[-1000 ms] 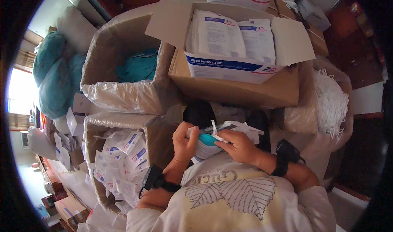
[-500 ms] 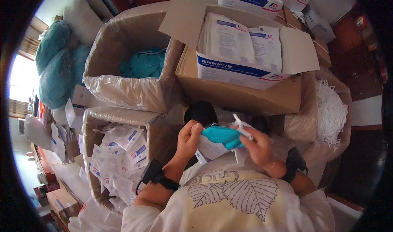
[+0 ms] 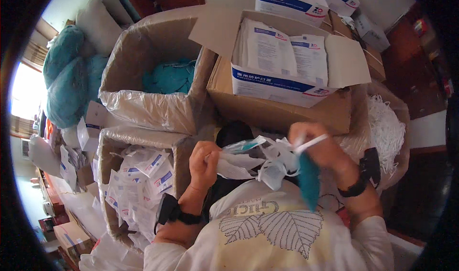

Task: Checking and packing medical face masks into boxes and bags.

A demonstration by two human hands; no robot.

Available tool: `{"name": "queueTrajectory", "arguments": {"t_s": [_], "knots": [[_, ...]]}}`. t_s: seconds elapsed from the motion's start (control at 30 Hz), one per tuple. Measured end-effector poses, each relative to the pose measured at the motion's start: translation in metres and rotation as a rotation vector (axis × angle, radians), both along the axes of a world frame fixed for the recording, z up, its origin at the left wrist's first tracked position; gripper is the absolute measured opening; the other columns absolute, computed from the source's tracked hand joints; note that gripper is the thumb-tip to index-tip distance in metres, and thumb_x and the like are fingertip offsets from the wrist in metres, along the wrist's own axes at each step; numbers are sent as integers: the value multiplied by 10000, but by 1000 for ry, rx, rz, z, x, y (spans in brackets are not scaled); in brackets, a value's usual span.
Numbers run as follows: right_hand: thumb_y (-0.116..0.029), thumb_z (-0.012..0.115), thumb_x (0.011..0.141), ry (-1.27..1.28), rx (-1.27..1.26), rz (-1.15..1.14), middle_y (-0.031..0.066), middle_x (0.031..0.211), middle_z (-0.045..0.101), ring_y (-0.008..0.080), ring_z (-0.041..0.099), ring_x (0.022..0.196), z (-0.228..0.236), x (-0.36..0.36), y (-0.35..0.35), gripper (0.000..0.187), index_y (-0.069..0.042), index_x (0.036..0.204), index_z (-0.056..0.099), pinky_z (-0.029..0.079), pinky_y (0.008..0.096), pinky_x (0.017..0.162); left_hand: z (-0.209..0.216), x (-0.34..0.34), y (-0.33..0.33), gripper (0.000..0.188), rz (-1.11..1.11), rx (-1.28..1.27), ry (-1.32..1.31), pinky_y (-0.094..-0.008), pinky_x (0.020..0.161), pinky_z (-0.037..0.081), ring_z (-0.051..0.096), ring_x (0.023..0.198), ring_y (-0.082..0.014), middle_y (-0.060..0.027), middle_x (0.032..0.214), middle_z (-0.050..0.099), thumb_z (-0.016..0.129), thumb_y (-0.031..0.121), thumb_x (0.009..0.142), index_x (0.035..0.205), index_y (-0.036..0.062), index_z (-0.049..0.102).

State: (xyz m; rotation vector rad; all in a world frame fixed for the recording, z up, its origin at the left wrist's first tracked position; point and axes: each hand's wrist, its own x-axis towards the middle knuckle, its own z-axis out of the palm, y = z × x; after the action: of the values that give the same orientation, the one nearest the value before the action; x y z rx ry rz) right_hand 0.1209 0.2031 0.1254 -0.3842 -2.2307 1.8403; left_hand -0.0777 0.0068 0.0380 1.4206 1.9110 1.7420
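Note:
In front of my chest, my left hand [image 3: 204, 165] is closed on the edge of a clear and white plastic pouch [image 3: 237, 168]. My right hand [image 3: 318, 143], slightly blurred, grips a teal face mask [image 3: 310, 184] by its white straps, and the mask hangs down edge-on. White straps and thin white material [image 3: 273, 171] stretch in a tangle between the two hands. I cannot tell which of these belong to the pouch. Beside my left hand stands a lined box [image 3: 185, 168] of packed pouches [image 3: 143, 180].
A lined carton [image 3: 148, 109] at the far left holds teal masks [image 3: 168, 76]. An open white and blue box [image 3: 275, 83] of upright packets sits on a brown carton [image 3: 282, 115]. White straps [image 3: 388, 132] fill a carton at the right. Teal bundles [image 3: 67, 87] are stacked at the left.
My right hand has moved up and to the right, drawing the teal mask away from the pouch. My left hand has shifted slightly left. White straps now spread between the hands.

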Motion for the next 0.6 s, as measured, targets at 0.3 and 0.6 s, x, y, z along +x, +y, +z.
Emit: {"name": "queueTrajectory", "arguments": {"t_s": [0.3, 0.6], "knots": [[-181, 527, 762, -207, 574, 40, 102, 868, 611, 299, 590, 789, -24, -41, -42, 195, -120, 932, 602, 471, 417, 680, 1, 11, -8, 124, -70, -8, 147, -292, 571, 444, 549, 678, -212, -96, 807, 556, 597, -5, 714, 826, 47, 607], [-244, 536, 762, -465, 693, 231, 140, 829, 620, 307, 596, 751, -30, -49, -40, 288, -189, 1038, 594, 468, 420, 653, -6, 22, -6, 146, -97, -82, 167, -299, 572, 450, 556, 684, -217, -85, 793, 561, 623, 6, 684, 819, 60, 632]]}}
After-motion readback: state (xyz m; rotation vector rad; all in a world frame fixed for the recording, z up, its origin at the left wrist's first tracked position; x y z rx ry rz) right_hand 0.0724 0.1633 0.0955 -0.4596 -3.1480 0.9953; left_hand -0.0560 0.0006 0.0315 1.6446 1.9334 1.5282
